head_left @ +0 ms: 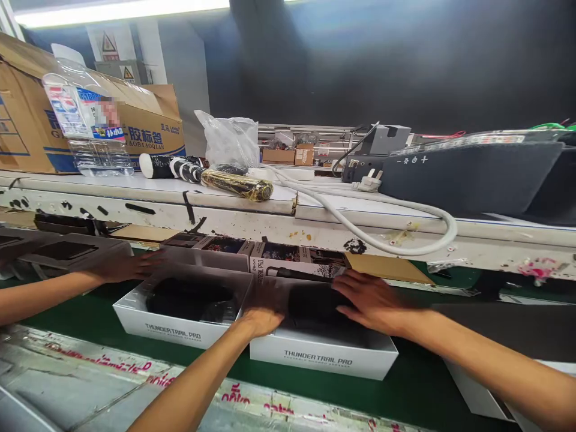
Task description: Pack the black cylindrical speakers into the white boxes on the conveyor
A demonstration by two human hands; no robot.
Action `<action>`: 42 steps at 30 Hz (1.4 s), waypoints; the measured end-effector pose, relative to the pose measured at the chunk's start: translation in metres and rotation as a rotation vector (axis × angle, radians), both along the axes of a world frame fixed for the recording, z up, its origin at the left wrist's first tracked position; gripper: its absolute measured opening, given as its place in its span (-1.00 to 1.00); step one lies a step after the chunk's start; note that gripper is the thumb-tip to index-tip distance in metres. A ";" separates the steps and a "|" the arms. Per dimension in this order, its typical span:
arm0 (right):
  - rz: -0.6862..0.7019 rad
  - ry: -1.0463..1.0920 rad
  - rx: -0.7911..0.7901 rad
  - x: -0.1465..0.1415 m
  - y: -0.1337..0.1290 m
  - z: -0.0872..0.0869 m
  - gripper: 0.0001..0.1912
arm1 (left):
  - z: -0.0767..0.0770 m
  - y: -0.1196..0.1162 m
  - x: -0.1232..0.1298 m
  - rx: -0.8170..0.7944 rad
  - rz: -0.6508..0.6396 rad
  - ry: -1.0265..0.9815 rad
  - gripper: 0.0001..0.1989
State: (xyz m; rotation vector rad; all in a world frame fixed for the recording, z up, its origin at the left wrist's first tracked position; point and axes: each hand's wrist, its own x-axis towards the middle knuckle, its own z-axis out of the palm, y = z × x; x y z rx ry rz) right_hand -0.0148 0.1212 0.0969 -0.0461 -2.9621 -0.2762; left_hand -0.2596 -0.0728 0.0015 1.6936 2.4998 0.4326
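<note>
Two open white boxes printed THUNDERTRAIL PRO stand side by side on a green belt (418, 384). The right box (324, 360) holds a black speaker (315, 303). My left hand (263, 309) lies flat on the speaker's left end, blurred. My right hand (366, 300) rests flat on its right end with fingers spread. The left box (175, 330) holds another black speaker (189, 297). A co-worker's hand (128, 267) reaches in from the left and touches that box's far left corner.
A stained white shelf (315, 210) runs above the belt with a thick white cable (382, 240), a large dark speaker (468, 174), a plastic bag (229, 141), a clear bottle (85, 120) and a cardboard carton (27, 120). Printed box flaps (292, 255) stand behind the boxes.
</note>
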 end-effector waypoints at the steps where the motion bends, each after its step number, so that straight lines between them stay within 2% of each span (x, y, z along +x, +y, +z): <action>1: -0.034 -0.040 -0.027 -0.017 -0.006 -0.001 -0.56 | 0.002 -0.001 0.001 -0.017 0.010 0.003 -0.33; 3: -0.139 -0.151 -0.092 -0.043 -0.014 -0.010 -0.50 | 0.005 -0.003 0.002 -0.043 0.023 0.012 -0.31; 6: -0.280 -0.198 -0.197 -0.061 -0.012 -0.033 -0.40 | 0.006 -0.005 0.001 -0.050 0.019 0.022 -0.31; 10: -0.226 -0.067 -0.217 -0.062 -0.001 -0.051 -0.44 | 0.005 -0.006 -0.004 -0.023 0.020 0.021 -0.34; 12: -0.164 -0.028 -0.220 -0.059 -0.002 -0.050 -0.51 | 0.005 -0.007 -0.006 0.006 0.021 0.017 -0.39; 14: -0.132 -0.046 -0.248 -0.060 -0.009 -0.043 -0.51 | 0.006 -0.008 -0.006 0.040 0.008 0.012 -0.47; 16: -0.142 -0.116 -0.265 -0.064 -0.018 -0.033 -0.41 | 0.009 -0.010 -0.004 0.076 -0.009 0.007 -0.52; 20: -0.149 -0.281 -0.352 -0.082 -0.030 -0.019 -0.07 | 0.011 -0.014 -0.004 0.130 -0.009 0.005 -0.53; 23: -0.115 -0.344 -0.514 -0.087 -0.032 -0.019 -0.07 | 0.009 -0.016 -0.011 0.149 0.000 0.001 -0.51; 25: -0.104 -0.301 -0.566 -0.086 -0.034 -0.022 -0.06 | 0.004 -0.015 -0.018 0.158 0.011 -0.010 -0.51; 30: -0.158 -0.129 -0.578 -0.082 -0.039 -0.036 0.09 | -0.013 -0.012 -0.038 0.160 0.071 -0.052 -0.51; 33: -0.133 -0.110 -0.676 -0.086 -0.039 -0.051 0.09 | -0.022 -0.012 -0.047 0.171 0.110 -0.057 -0.50; 37: -0.079 -0.043 -0.764 -0.101 -0.040 -0.072 0.04 | -0.023 -0.012 -0.053 0.181 0.107 -0.038 -0.49; 42: -0.080 -0.065 -0.683 -0.126 -0.038 -0.082 0.07 | -0.022 -0.012 -0.062 0.202 0.018 -0.050 -0.45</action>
